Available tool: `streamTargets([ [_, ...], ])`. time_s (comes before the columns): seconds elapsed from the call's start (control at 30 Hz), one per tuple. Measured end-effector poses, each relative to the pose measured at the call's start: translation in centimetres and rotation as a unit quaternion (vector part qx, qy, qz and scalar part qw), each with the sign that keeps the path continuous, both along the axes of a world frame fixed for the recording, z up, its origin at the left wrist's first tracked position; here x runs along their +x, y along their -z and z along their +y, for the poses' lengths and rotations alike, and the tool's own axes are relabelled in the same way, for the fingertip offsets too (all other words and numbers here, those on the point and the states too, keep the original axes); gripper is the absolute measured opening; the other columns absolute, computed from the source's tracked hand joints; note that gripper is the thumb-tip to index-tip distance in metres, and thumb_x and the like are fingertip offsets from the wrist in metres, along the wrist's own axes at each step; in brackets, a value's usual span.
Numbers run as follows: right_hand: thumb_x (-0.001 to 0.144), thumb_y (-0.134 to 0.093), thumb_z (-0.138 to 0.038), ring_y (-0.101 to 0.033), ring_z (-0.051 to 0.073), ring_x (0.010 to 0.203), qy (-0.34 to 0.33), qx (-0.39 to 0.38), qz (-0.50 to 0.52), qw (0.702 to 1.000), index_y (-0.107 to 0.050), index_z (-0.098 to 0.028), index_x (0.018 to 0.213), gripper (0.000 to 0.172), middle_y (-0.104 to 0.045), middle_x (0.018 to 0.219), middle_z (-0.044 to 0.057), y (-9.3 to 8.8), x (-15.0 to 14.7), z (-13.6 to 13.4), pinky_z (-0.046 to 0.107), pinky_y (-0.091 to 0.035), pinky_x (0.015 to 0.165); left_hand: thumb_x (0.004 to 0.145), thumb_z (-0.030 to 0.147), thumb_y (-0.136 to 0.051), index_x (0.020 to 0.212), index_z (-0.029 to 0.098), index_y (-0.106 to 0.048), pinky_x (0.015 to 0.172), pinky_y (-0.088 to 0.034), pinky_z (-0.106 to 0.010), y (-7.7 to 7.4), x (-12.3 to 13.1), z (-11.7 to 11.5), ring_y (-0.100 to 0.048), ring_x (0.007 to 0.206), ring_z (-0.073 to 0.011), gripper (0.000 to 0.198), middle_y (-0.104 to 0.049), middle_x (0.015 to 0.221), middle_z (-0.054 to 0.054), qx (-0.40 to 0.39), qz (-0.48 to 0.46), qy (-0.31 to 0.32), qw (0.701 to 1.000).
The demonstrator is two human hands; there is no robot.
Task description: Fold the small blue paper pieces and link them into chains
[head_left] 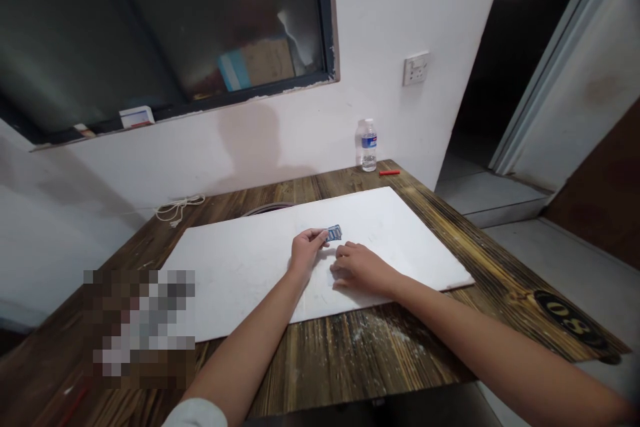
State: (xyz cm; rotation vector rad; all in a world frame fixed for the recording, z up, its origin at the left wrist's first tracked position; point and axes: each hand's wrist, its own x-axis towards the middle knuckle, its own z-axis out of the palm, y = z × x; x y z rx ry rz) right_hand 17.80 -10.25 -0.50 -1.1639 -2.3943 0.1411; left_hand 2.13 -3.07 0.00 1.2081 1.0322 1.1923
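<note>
Between the thumb and fingers of my left hand [306, 250] is a small flat blue-and-silver packet [334, 233] with a row of pale rectangles on it. It is raised a little over a white board [240, 273]. My right hand [363, 268] is just to the right and nearer to me, low over the board, apart from the packet. Its fingers are curled in towards the thumb. A faint pale patch shows at the fingertips; whether it is a thin clear piece is too unclear to make out.
The board lies on a dark wooden table [340, 360]. At the back stand a water bottle [369, 147] and a red stick-like object [389, 173]. A white cord [177, 207] lies back left. A round dark plate marked 08 [570, 319] is on the right corner. The left front is blurred out.
</note>
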Motion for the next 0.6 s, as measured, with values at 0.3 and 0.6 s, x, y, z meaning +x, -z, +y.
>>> streamTargets([
  [0.3,0.078,-0.073,-0.031,-0.055,0.022,0.088,0.008,0.016,-0.018,1.0,-0.071,-0.019,0.09,0.017,-0.066,0.092,0.007,0.01,-0.4,-0.26,0.033,-0.041,0.072,0.055,0.042,-0.085,0.075,0.013,-0.073,0.054,-0.045,-0.022,-0.09,0.03,-0.09,-0.058,0.055,-0.011,0.037,-0.066,0.063,-0.003,0.001,0.0,0.006,1.0],
  [0.6,0.079,-0.068,-0.021,-0.055,0.021,0.086,0.004,0.012,0.025,1.0,-0.068,-0.019,0.087,0.009,-0.066,0.089,0.007,0.07,-0.89,-0.42,0.032,-0.04,0.072,0.056,0.041,-0.084,0.076,0.013,-0.073,0.055,-0.045,-0.022,0.13,-0.01,0.07,-0.059,0.056,-0.0115,0.036,-0.065,0.06,-0.002,0.003,0.009,0.006,1.0],
])
